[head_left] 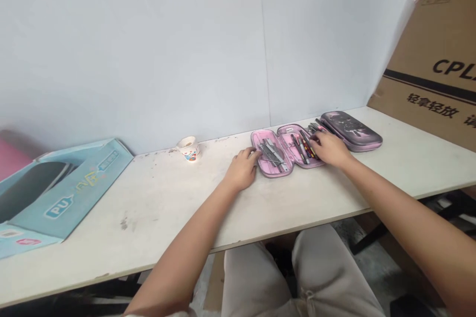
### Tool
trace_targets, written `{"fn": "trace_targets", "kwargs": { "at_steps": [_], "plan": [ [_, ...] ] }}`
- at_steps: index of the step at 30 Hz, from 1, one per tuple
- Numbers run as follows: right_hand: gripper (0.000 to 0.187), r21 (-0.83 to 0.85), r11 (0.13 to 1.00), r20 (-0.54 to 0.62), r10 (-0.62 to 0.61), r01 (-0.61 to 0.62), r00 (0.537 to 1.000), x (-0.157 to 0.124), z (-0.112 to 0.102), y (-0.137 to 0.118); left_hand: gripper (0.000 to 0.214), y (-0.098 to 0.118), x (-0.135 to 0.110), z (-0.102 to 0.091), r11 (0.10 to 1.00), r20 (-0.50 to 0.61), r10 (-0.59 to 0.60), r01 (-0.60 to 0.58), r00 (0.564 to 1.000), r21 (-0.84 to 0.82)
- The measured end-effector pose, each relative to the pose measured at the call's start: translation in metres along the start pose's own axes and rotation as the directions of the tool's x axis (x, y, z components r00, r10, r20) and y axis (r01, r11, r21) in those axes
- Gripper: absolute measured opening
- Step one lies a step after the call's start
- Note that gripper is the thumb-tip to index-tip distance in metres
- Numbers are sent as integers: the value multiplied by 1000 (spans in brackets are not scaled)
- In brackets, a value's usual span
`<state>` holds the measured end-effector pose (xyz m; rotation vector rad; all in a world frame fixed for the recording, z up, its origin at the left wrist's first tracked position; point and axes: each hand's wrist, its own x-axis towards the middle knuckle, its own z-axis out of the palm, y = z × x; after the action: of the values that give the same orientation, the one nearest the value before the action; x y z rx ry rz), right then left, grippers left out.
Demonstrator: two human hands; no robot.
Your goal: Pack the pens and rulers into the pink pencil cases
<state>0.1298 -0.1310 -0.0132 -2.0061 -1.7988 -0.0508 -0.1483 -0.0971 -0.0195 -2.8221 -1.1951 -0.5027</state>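
Closest to the camera are the person's bare left forearm [178,252] and right forearm [401,203], reaching over beige drawstring trousers [256,282] to a long, scuffed white desk [148,213]. Behind the desk rises a pale grey-blue wall panel [148,44], and a large brown cardboard carton [427,64] with black printing leans in at the right. A flat light-blue printed box [74,193] lies at the desk's far left. Toward the back edge, an open pink-and-mauve moulded pencil case [351,131] lies spread flat, its dark patterned lid section to the right. The left hand [241,169], loosely curled, rests against the case's near left rim, while the right hand [329,149], fingers arched, lies over the pens and the middle of the case; neither clearly grips anything, though that cannot be told for certain. The case looks light and semi-stiff, best taken by its rim. Inside, slim steel instruments [271,154] and smooth coloured pens [303,147] look loose and slippery, best pinched by their shafts. A small patterned paper cup [188,149] stands near the wall.
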Motion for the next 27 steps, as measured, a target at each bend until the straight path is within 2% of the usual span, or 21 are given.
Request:
{"fn": "trace_targets", "kwargs": {
  "at_steps": [3, 6, 9, 12, 15, 17, 19, 22, 25, 27],
  "plan": [
    [37, -99, 991, 57, 97, -91, 994, -13, -4, 24, 38, 1, 13, -3, 997, 56, 17, -21, 998, 70],
    [41, -107, 991, 175, 92, -74, 980, -19, 0, 29, 33, 5, 12, -14, 992, 101, 105, -112, 989, 64],
    [35, -15, 1000, 225, 27, -24, 974, -13, 6, 21, 29, 14, -2, -30, 976, 148, 213, -216, 966, 5],
    [27, 126, 991, 220, -67, 40, 973, 1, 12, 6, 25, 26, -18, -47, 966, 192, 258, -251, 947, -58],
    [27, 207, 972, 213, -156, 112, 964, 15, 21, -13, 25, 34, -26, -59, 976, 201, 217, -211, 955, -49],
    [27, 338, 933, 183, -191, 121, 964, 22, 28, -22, 31, 36, -25, -63, 988, 160, 157, -156, 975, -20],
    [27, 565, 819, 133, -211, 101, 968, 25, 36, -28, 43, 36, -17, -64, 994, 104, 108, -107, 989, -16],
    [31, 849, 527, 115, -257, 39, 960, 23, 41, -28, 63, 31, 5, -62, 996, 47, 86, -84, 995, -35],
    [37, 951, 298, 174, -322, -75, 931, 17, 37, -25, 71, 26, 33, -57, 998, 61, 58, -56, 996, -36],
    [39, 970, 210, 190, -344, -121, 919, 14, 32, -26, 74, 23, 51, -54, 998, 106, 50, -46, 993, -39]
  ]
}}
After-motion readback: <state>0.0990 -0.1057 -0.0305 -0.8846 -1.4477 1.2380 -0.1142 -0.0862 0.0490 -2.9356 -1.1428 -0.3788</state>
